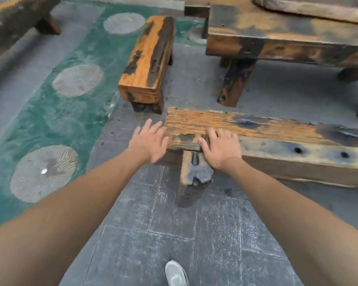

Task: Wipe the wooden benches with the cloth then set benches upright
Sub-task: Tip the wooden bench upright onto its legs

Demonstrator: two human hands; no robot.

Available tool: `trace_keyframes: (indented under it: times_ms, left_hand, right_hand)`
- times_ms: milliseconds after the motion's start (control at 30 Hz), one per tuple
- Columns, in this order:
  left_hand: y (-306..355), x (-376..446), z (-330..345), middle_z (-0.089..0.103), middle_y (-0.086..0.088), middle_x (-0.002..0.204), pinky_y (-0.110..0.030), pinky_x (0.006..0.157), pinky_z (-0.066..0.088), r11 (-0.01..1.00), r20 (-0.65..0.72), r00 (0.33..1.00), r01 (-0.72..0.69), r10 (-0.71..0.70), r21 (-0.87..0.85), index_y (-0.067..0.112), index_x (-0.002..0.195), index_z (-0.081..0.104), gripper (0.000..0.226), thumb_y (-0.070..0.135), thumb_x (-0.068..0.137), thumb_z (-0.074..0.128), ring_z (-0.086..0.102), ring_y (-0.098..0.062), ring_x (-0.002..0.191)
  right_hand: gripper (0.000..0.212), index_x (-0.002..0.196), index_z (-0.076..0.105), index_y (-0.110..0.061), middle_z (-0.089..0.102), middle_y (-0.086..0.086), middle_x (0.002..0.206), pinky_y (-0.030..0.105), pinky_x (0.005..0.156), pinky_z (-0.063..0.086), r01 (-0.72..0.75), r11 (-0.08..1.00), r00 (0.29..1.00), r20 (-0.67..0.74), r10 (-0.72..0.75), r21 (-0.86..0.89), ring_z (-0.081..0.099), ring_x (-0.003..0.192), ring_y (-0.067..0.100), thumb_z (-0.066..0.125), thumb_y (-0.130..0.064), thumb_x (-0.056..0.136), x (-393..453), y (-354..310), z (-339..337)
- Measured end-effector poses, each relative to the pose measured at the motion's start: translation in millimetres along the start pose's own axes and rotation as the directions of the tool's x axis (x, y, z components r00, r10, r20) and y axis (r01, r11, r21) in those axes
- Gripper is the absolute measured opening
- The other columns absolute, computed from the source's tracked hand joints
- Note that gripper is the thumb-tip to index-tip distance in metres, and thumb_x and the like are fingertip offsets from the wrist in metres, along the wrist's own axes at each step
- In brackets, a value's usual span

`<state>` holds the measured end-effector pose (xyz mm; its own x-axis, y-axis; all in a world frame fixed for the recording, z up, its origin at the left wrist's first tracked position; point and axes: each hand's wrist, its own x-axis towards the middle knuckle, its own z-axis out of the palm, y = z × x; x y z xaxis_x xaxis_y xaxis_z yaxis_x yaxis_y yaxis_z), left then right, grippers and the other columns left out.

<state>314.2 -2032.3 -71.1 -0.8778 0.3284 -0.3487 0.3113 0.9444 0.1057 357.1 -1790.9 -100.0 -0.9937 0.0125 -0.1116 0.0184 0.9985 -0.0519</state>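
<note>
A long worn wooden bench [277, 129] lies tipped on its side on the grey paving, with one leg [192, 172] sticking out toward me. My right hand [221, 149] rests palm down on the bench where that leg joins, fingers flat over the edge. My left hand [149, 141] is at the bench's left end, fingers spread, thumb touching the end. A shorter orange-brown bench [147, 58] stands upright just beyond. No cloth is in view.
A big wooden table or bench [277, 27] stands at the upper right, close behind the tipped bench. Another dark bench [12, 21] is at the upper left. A green strip with round stone discs [77, 79] runs along the left. My shoe [176, 273] shows at the bottom.
</note>
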Motion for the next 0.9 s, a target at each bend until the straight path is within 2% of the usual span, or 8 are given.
trace_keyframes:
  times_ms: [100, 167, 233, 400, 533, 600, 733, 900]
  left_hand:
    - [5, 43, 29, 0.032, -0.002, 0.164, -0.051, 0.126, 0.002, 0.998, -0.038, 0.998, -0.053, 0.054, 0.035, 0.019, 0.149, 0.041, 0.054, 0.040, 0.107, 0.013, 0.016, -0.024, 0.156]
    - [12, 56, 55, 0.062, -0.013, 0.132, -0.047, 0.116, 0.027, 0.997, -0.223, 0.973, -0.068, 0.056, -0.044, 0.017, 0.113, 0.056, 0.041, 0.034, 0.106, 0.019, 0.052, -0.030, 0.128]
    - [13, 52, 62, 0.069, -0.013, 0.103, -0.043, 0.094, 0.042, 0.997, -0.413, 0.910, -0.058, 0.032, -0.050, 0.022, 0.089, 0.046, 0.029, 0.034, 0.102, 0.023, 0.063, -0.034, 0.098]
    - [9, 54, 70, 0.068, -0.008, 0.087, -0.037, 0.071, 0.032, 0.997, -0.518, 0.854, -0.065, 0.037, -0.036, 0.020, 0.082, 0.045, 0.030, 0.039, 0.097, 0.026, 0.061, -0.031, 0.080]
    - [8, 53, 79, 0.068, -0.004, 0.086, -0.036, 0.069, 0.032, 0.999, -0.603, 0.797, -0.038, 0.009, -0.034, 0.017, 0.086, 0.062, 0.043, 0.039, 0.096, 0.026, 0.062, -0.028, 0.081]
    - [6, 56, 82, 0.067, -0.003, 0.084, -0.033, 0.065, 0.029, 0.999, -0.630, 0.776, -0.031, 0.012, -0.019, 0.019, 0.085, 0.063, 0.043, 0.037, 0.096, 0.025, 0.062, -0.028, 0.079]
    - [9, 58, 84, 0.068, -0.001, 0.082, -0.033, 0.058, 0.028, 1.000, -0.685, 0.729, 0.015, -0.005, 0.008, 0.021, 0.086, 0.068, 0.052, 0.038, 0.095, 0.020, 0.062, -0.027, 0.073]
    - [14, 57, 91, 0.070, -0.007, 0.076, -0.032, 0.055, 0.025, 1.000, -0.784, 0.621, 0.025, -0.013, 0.003, 0.016, 0.078, 0.068, 0.049, 0.035, 0.097, 0.027, 0.061, -0.032, 0.062]
  right_hand:
    - [0.061, 0.129, 0.055, -0.026, 0.061, 0.011, 0.123, 0.048, 0.098, 0.037, 0.004, 0.999, 0.999, -0.052, -0.006, -0.038, 0.056, 0.116, 0.032, 0.017, -0.063, 0.099, 6, 4, 10]
    - [0.056, 0.120, 0.059, -0.027, 0.063, 0.009, 0.119, 0.048, 0.095, 0.038, -0.005, 0.999, 0.997, -0.079, 0.002, -0.042, 0.057, 0.113, 0.033, 0.021, -0.062, 0.099, 10, 6, 17]
    - [0.052, 0.114, 0.062, -0.030, 0.064, 0.007, 0.114, 0.048, 0.093, 0.038, -0.023, 1.000, 0.992, -0.121, 0.022, -0.004, 0.058, 0.109, 0.033, 0.022, -0.059, 0.101, 10, 4, 13]
    - [0.051, 0.105, 0.067, -0.030, 0.067, 0.003, 0.102, 0.046, 0.091, 0.039, -0.018, 0.999, 0.982, -0.185, 0.023, 0.028, 0.061, 0.099, 0.032, 0.022, -0.054, 0.105, 10, 0, 11]
    - [0.046, 0.125, 0.067, -0.038, 0.072, 0.000, 0.123, 0.043, 0.096, 0.038, 0.027, 0.988, 0.991, -0.133, -0.007, 0.151, 0.063, 0.113, 0.030, 0.027, -0.050, 0.106, 12, 10, 10]
    - [0.045, 0.129, 0.066, -0.035, 0.071, 0.001, 0.125, 0.042, 0.100, 0.039, 0.052, 0.992, 0.978, -0.208, -0.027, 0.116, 0.062, 0.116, 0.029, 0.027, -0.045, 0.107, 8, 11, 15]
    - [0.042, 0.084, 0.062, -0.019, 0.069, 0.005, 0.087, 0.038, 0.075, 0.039, -0.078, 0.992, 0.852, -0.510, 0.120, 0.103, 0.063, 0.086, 0.031, 0.031, -0.040, 0.104, 1, 7, 34]
    - [0.058, 0.063, 0.057, -0.021, 0.064, 0.010, 0.067, 0.039, 0.066, 0.047, -0.090, 0.987, 0.830, -0.537, 0.149, 0.134, 0.061, 0.066, 0.035, 0.029, -0.053, 0.103, 4, 7, 33]
